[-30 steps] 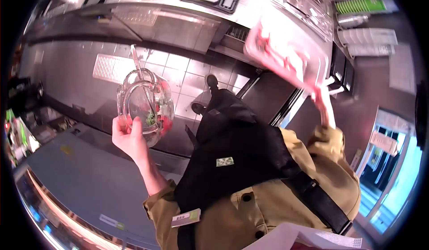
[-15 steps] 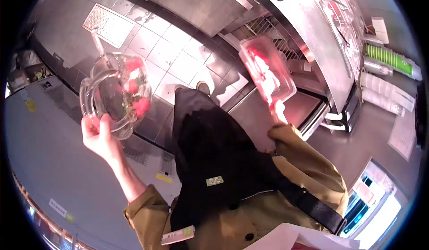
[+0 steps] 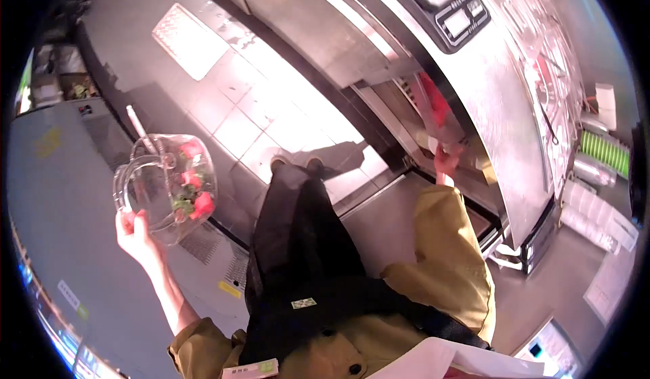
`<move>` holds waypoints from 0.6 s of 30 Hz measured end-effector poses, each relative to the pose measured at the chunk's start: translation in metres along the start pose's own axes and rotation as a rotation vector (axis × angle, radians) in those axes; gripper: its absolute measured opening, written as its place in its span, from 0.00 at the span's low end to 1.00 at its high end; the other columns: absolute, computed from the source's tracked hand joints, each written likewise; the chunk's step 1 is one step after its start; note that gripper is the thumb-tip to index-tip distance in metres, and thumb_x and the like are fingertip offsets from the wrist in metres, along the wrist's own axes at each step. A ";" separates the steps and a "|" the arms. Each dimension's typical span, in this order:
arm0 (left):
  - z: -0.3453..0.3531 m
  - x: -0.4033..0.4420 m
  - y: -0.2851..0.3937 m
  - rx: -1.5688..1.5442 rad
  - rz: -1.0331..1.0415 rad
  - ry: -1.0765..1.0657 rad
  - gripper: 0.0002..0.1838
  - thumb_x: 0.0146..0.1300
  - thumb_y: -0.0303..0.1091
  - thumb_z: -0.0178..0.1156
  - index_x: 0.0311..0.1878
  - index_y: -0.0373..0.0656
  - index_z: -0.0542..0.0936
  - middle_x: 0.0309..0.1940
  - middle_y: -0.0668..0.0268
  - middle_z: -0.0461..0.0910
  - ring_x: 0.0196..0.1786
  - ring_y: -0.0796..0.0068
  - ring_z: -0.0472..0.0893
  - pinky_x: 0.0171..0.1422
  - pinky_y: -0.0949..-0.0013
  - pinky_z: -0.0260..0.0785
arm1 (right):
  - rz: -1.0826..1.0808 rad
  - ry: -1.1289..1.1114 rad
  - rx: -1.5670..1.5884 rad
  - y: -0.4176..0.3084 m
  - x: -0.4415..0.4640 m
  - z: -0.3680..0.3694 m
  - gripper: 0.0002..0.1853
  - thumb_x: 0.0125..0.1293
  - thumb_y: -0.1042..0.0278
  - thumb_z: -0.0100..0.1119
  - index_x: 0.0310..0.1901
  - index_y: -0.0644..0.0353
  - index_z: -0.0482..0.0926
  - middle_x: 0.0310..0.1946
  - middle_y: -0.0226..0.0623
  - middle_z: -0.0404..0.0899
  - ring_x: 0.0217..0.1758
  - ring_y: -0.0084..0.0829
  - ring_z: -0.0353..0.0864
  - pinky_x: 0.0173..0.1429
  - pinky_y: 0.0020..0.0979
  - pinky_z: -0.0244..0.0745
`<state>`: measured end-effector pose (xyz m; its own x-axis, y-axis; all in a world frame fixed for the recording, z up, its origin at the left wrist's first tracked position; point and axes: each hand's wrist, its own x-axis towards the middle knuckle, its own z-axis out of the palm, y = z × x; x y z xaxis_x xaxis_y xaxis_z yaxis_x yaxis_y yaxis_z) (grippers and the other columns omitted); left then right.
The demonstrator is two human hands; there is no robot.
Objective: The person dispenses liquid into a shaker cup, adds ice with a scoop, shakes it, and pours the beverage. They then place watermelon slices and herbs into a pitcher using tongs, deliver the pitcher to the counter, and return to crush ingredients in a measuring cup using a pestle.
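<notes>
My left hand (image 3: 137,235) is closed on a clear jug (image 3: 150,193), held tilted at the left. Inside it are red fruit pieces (image 3: 202,205) and green leaves (image 3: 183,201). A pale rod-like handle (image 3: 137,121) sticks out past its rim. On the right, my right hand (image 3: 447,159) reaches into the opened under-counter compartment. It grips the near end of a clear plastic container (image 3: 433,102) with red contents, partly hidden by the counter edge.
The steel counter (image 3: 484,94) carries a black-framed scale (image 3: 462,23) and clear utensils. Stacked green cups (image 3: 604,150) stand at the far right. Below is a tiled floor (image 3: 237,132); a grey cabinet top (image 3: 68,209) lies at the left.
My right hand has moved the plastic container rightward, into the compartment under the counter. The jug in my left hand has shifted slightly down and left. The view has turned.
</notes>
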<state>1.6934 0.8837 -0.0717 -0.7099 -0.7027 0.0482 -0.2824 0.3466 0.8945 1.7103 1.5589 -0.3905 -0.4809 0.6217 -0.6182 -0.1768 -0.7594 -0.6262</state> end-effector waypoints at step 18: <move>-0.044 0.210 0.089 -0.135 -0.079 -0.005 0.07 0.47 0.21 0.57 0.23 0.40 0.69 0.18 0.78 0.64 0.23 0.90 0.61 0.28 0.82 0.53 | -0.578 0.859 -2.347 -0.035 -0.374 0.060 0.26 0.50 0.60 0.58 0.51 0.62 0.68 0.51 0.53 0.67 0.50 0.52 0.69 0.52 0.44 0.68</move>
<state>1.5475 0.7391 0.0379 -0.6924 -0.7211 -0.0267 -0.2486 0.2037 0.9469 1.8449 1.3416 -0.1091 -0.3841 0.9189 0.0898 0.8709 0.3283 0.3656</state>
